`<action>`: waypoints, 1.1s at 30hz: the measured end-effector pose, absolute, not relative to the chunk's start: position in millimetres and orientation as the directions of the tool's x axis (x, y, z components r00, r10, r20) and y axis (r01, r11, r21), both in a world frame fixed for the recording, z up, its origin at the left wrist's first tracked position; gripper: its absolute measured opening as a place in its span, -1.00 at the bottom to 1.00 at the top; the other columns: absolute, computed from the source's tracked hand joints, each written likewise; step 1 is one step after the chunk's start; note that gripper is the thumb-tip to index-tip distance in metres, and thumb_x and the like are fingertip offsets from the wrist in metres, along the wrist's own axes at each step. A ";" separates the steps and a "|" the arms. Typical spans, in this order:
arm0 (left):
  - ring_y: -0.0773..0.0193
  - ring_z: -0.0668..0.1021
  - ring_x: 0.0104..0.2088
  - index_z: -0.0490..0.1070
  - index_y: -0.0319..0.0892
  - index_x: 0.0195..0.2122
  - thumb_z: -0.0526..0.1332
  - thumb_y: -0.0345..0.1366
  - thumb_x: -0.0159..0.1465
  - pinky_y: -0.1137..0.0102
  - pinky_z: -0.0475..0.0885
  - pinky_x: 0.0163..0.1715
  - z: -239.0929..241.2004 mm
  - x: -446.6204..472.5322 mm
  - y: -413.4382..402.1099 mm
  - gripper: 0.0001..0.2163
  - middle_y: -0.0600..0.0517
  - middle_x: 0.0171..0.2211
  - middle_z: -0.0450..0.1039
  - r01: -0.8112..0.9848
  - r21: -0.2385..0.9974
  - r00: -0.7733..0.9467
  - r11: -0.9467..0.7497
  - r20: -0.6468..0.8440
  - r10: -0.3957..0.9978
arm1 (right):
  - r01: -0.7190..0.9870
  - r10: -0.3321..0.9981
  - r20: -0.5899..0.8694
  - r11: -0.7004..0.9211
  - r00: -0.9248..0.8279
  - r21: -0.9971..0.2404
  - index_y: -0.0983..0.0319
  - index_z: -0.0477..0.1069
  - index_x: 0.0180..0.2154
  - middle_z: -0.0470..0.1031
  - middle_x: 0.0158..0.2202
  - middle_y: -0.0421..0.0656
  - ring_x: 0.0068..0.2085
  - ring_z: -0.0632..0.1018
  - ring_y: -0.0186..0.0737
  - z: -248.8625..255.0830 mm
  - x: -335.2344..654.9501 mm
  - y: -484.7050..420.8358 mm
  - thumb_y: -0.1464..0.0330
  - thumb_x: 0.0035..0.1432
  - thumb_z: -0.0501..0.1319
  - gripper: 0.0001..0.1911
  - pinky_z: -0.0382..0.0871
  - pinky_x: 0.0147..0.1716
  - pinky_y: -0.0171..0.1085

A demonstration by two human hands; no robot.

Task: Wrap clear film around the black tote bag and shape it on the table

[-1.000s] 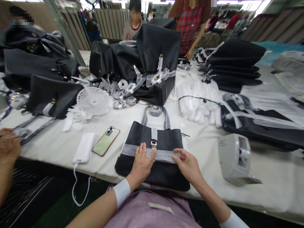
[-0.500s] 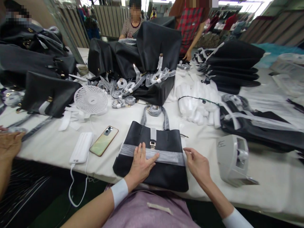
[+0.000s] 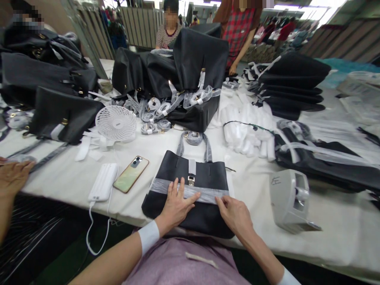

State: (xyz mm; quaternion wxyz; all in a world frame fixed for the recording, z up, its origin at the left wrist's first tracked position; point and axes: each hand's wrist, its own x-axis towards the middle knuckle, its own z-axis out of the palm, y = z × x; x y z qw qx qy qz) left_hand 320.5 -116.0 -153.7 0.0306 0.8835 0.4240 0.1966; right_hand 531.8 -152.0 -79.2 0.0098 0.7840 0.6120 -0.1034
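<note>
A black handbag (image 3: 204, 176) lies flat at the table's near edge, with wrapped grey handles and a gold clasp (image 3: 191, 181). A translucent wrap band (image 3: 160, 185) runs across its front. My left hand (image 3: 175, 204) presses flat on the band, fingers spread, just left of the clasp. My right hand (image 3: 234, 215) rests on the band's right part, fingertips touching it near the bag's right side.
A phone (image 3: 131, 174) and a white power bank (image 3: 103, 187) lie left of the bag, a small white fan (image 3: 115, 123) behind them. A grey tape dispenser (image 3: 289, 200) stands to the right. Piles of black bags (image 3: 196, 63), foam rolls (image 3: 246, 126) and co-workers' hands (image 3: 12, 178) surround.
My right hand went out to the bag's right edge, then came back onto the wrap band. My left hand stayed pressed on the band.
</note>
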 end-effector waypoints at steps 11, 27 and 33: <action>-0.34 0.07 0.30 0.10 0.37 0.24 0.17 -0.05 0.28 -0.27 0.14 0.14 -147.7 321.4 -116.0 -0.49 -0.06 0.38 -0.09 0.729 0.229 0.581 -0.645 0.293 0.760 | 0.951 0.935 0.177 0.310 -0.306 0.004 0.24 0.38 0.08 0.54 -0.01 0.04 0.03 0.51 0.01 -65.2 530.8 -159.3 0.23 0.33 0.05 -0.62 0.25 0.10 0.02; -0.04 0.09 0.34 0.02 -0.10 0.33 -0.02 0.08 0.34 -0.05 0.04 0.27 -130.4 349.8 -122.2 -0.39 -0.16 0.36 0.00 0.552 0.141 0.781 -0.822 0.256 0.569 | 0.906 0.898 0.219 0.410 -0.382 -0.100 0.21 0.20 0.23 0.38 0.20 -0.03 0.22 0.35 -0.02 -127.7 549.6 -174.9 0.39 0.26 0.07 -0.50 -0.19 0.29 0.21; -0.22 0.08 0.33 -0.12 -0.17 0.37 -0.08 0.28 0.23 -0.19 -0.01 0.24 -146.0 361.6 -132.7 -0.18 -0.23 0.35 0.00 0.555 0.181 0.785 -0.812 0.208 0.583 | 0.865 0.856 0.272 0.485 -0.439 -0.128 0.28 0.28 0.16 0.43 0.15 0.02 0.20 0.38 -0.01 -124.7 557.6 -178.5 0.42 0.22 0.07 -0.54 -0.23 0.29 0.22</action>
